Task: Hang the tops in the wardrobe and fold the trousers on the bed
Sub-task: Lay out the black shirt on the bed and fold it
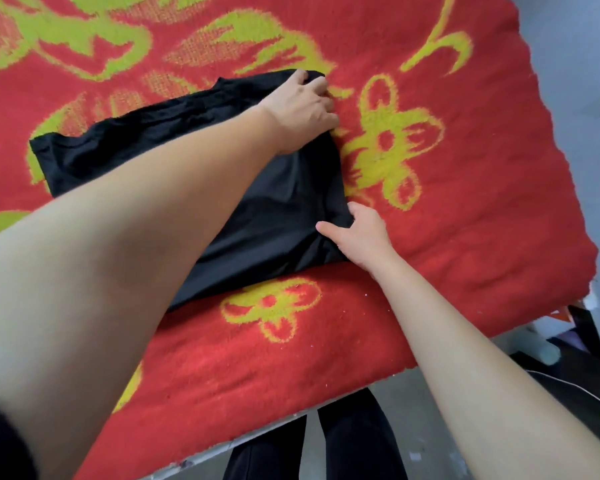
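One pair of black trousers (291, 195) lying part-folded on the bed (465, 209), close to its near edge. Left grip (305, 98) curled onto the far corner, apparently pinching cloth. Right grip (361, 233) pinching the near corner, thumb on top. Probably mid-fold, not finished. No tops or wardrobe visible, so hanging unjudged.

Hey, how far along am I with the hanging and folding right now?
Done: the black trousers already look partly folded on the red blanket. In hand: your left hand grips the far corner and your right hand pinches the near edge, squaring the fold. Left: finishing this fold; no tops or wardrobe are in view, so hanging can't be judged.
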`<move>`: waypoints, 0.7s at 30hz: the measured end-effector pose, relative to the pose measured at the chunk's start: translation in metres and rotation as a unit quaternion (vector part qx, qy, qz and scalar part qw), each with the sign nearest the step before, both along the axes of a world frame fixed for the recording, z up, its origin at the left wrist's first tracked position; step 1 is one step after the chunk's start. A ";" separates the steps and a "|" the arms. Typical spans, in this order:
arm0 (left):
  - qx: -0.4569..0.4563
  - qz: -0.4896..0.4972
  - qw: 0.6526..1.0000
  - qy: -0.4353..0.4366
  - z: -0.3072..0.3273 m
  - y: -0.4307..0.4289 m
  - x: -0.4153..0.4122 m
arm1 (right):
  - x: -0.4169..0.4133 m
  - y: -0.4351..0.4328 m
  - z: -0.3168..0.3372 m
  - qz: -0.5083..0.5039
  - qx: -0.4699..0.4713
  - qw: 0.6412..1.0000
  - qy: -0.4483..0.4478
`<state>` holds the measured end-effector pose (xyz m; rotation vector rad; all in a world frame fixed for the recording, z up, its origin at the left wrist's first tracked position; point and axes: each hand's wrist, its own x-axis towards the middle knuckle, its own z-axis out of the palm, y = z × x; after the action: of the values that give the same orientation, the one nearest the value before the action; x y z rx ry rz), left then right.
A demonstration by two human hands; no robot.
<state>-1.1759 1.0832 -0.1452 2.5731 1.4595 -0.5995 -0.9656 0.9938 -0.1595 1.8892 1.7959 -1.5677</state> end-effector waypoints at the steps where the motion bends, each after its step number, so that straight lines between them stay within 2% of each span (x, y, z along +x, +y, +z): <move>1: 0.009 0.003 1.000 -0.006 0.004 -0.003 -0.006 | -0.003 -0.001 0.007 0.010 0.011 1.000 -0.006; 7: 0.098 0.085 0.988 -0.085 0.039 -0.055 -0.087 | -0.052 -0.029 0.053 0.091 0.042 0.994 0.039; 12: 0.102 0.161 0.980 -0.059 0.047 -0.153 -0.178 | -0.134 -0.079 0.071 0.209 0.035 0.974 0.073; 15: 0.121 0.242 0.959 -0.081 0.042 -0.206 -0.212 | -0.179 -0.118 0.062 0.285 0.059 0.954 0.067; 21: 0.198 0.310 0.927 -0.076 0.032 -0.258 -0.245 | -0.226 -0.176 0.053 0.323 0.081 0.940 0.078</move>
<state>-1.4206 0.8256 -0.1132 2.1099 2.3625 -0.0157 -1.1920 0.8179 -0.1067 1.0422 2.3428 -1.3693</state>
